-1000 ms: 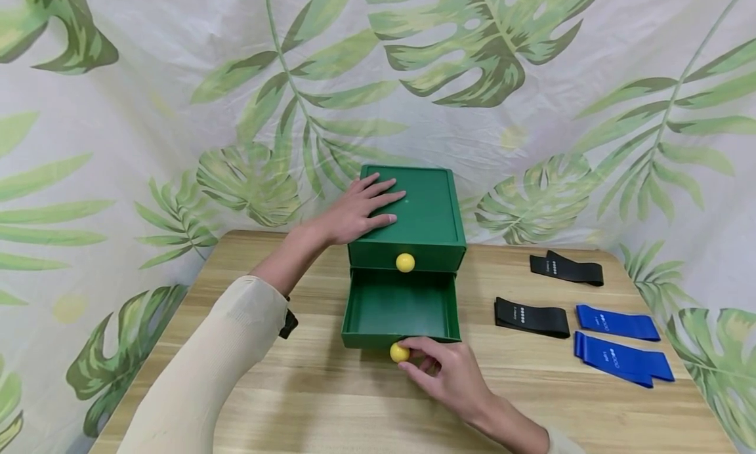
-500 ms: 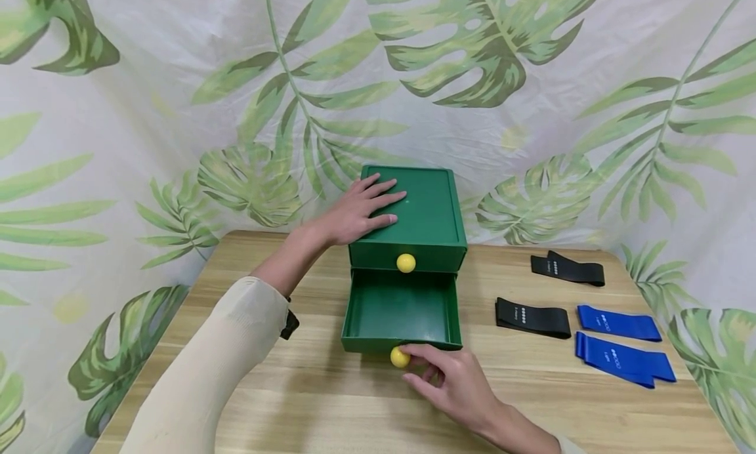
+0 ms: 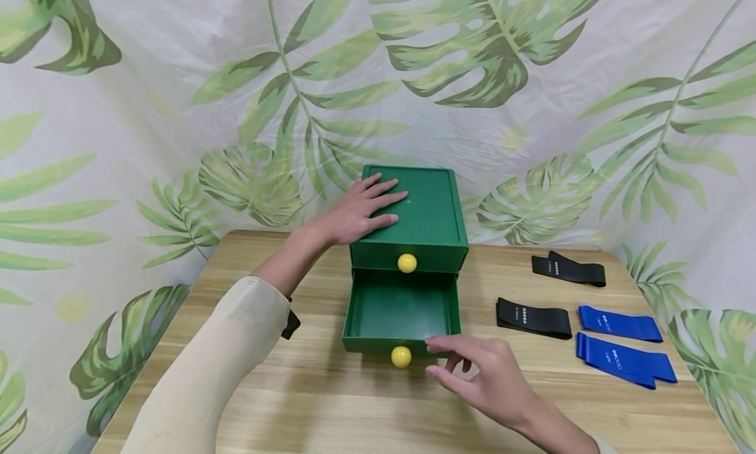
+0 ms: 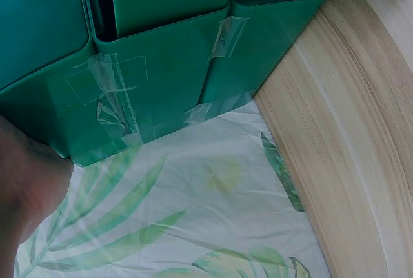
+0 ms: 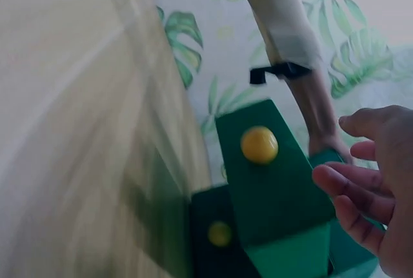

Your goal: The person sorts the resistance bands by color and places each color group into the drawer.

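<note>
A green drawer cabinet [image 3: 428, 211] stands at the table's back, its top drawer shut. Below that, a drawer [image 3: 369, 345] is pulled out with nothing seen inside. My left hand [image 3: 360, 214] rests with spread fingers on the cabinet's top. Just right of the pulled-out drawer's yellow knob [image 3: 401, 357] is my right hand [image 3: 493, 378], apart from the knob and holding nothing; its fingers are loosely bent near the drawer front's right end. In the right wrist view, a lower drawer with its own yellow knob [image 5: 219, 233] sits farther back.
Two black resistance bands [image 3: 533, 317] and two blue resistance bands [image 3: 626, 359] lie folded on the table's right side. A leaf-print cloth [image 3: 331, 60] hangs behind the wooden table [image 3: 331, 408]. Clear tape [image 4: 115, 94] joins the cabinet's units at the side.
My right hand has let go of the lower yellow knob and moved right. The drawer slid slightly farther out between the first two frames. My left hand stays in place.
</note>
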`<state>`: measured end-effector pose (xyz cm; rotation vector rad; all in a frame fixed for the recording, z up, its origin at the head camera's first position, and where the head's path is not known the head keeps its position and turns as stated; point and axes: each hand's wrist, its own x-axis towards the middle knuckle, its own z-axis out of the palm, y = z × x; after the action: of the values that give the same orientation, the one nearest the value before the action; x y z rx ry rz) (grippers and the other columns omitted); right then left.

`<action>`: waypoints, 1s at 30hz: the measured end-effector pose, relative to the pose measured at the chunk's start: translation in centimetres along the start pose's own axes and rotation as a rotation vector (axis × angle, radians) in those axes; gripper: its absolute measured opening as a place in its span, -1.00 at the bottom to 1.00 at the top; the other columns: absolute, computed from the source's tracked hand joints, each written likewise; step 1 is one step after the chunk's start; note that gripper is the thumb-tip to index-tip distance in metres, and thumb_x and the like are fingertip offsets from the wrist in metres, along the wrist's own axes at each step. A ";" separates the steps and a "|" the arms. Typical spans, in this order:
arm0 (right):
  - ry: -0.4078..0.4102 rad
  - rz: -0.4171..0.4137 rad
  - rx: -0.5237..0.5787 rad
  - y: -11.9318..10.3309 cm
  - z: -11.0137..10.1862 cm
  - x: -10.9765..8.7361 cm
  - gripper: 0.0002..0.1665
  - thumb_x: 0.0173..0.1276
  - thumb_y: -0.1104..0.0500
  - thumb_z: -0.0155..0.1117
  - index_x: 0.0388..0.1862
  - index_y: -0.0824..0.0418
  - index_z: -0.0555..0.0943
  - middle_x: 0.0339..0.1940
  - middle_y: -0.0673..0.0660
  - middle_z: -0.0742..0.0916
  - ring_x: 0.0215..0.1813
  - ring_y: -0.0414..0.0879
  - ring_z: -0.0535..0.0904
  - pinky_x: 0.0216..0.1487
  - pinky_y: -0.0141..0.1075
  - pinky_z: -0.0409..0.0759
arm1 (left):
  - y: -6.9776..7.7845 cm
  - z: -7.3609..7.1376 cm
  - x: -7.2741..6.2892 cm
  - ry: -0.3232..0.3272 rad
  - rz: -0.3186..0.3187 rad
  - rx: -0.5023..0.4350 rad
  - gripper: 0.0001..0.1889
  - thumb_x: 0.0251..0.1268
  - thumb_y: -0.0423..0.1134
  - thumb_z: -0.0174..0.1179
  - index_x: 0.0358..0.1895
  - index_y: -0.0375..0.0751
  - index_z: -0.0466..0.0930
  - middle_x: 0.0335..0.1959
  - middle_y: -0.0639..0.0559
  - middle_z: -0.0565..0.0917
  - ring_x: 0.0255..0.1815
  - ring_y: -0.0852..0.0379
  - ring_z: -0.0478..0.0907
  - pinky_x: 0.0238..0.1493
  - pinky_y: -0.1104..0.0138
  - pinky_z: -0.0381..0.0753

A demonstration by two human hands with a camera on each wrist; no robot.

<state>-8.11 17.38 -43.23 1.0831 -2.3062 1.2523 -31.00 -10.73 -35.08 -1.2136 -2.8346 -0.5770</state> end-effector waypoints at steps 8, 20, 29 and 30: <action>0.068 0.069 -0.049 1.6 -3.2 0.1 -0.53 0.17 0.42 0.63 0.09 0.23 0.78 -0.10 0.12 0.87 -0.36 -0.30 0.73 -0.39 -0.46 0.63 | 0.0 0.2 0.0 -0.007 -0.006 0.002 -0.37 0.72 0.06 0.02 0.71 0.01 0.21 0.76 -0.12 0.05 0.78 -0.23 -0.28 0.67 -0.25 -0.32; 0.072 0.151 -0.129 6.0 -6.7 -0.7 -0.55 0.20 0.44 0.60 0.07 0.18 0.78 -0.12 -0.07 0.85 -0.29 -0.31 0.75 -0.36 -0.46 0.68 | -0.1 -0.1 0.1 0.000 0.003 0.012 -0.37 0.72 0.06 0.01 0.70 0.00 0.22 0.76 -0.13 0.05 0.78 -0.25 -0.26 0.67 -0.26 -0.31; 0.028 0.167 -0.227 9.6 -8.0 -1.8 -0.53 0.17 0.34 0.67 0.06 0.06 0.80 -0.04 0.01 0.85 -0.11 -0.08 0.79 -0.15 -0.45 0.72 | -0.2 0.0 -0.1 -0.008 -0.005 0.017 -0.37 0.73 0.09 -0.02 0.71 0.03 0.20 0.76 -0.09 0.04 0.78 -0.23 -0.28 0.68 -0.23 -0.33; 0.023 0.161 -0.238 10.0 -8.1 -1.9 -0.52 0.16 0.33 0.68 0.06 0.06 0.80 -0.02 0.02 0.85 -0.07 -0.06 0.80 -0.12 -0.48 0.71 | -0.2 0.0 -0.1 -0.009 -0.004 0.018 -0.37 0.73 0.09 -0.02 0.71 0.03 0.20 0.76 -0.09 0.04 0.78 -0.22 -0.28 0.68 -0.23 -0.33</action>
<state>-14.94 28.19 -45.57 0.8136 -2.4884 1.0037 -31.10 -10.91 -35.17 -1.2106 -2.8440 -0.5465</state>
